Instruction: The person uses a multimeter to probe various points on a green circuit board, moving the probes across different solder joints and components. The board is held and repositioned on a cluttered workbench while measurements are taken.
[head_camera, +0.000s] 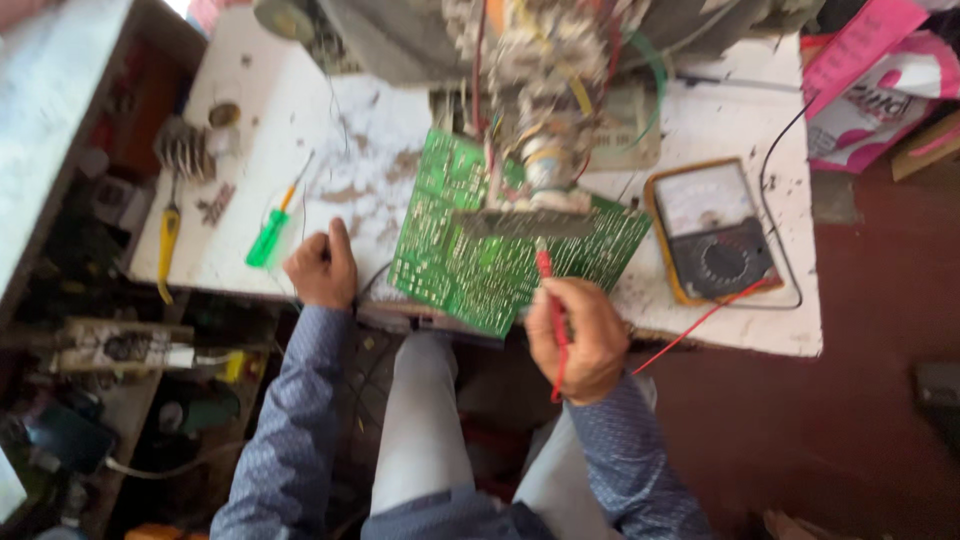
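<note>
My right hand (585, 340) is closed around a red probe (548, 290), fingers wrapped on its shaft, tip pointing up onto the green circuit board (480, 255); the exact spot the tip meets is too blurred to tell. The board lies tilted at the near edge of the white table (330, 130), its upper middle covered by a grey block and a tangle of wires (545, 60) hanging from a grey housing that is cut off by the top of the frame. A red lead (700, 322) runs from under my right hand toward the yellow-cased meter (712, 228), which sits just right of the board; its needle and dial setting are not readable. My left hand (322, 268) rests curled at the table edge just left of the board, thumb up; a thin black wire seems to pass under it, but I cannot tell whether the fingers pinch it or merely lie on it. A green-handled screwdriver (270, 232) lies near that hand, untouched. Further left, a yellow-handled tool (168, 245) and a small finned metal part (185, 150). The shelf below left is dark clutter, hard to make out.
</note>
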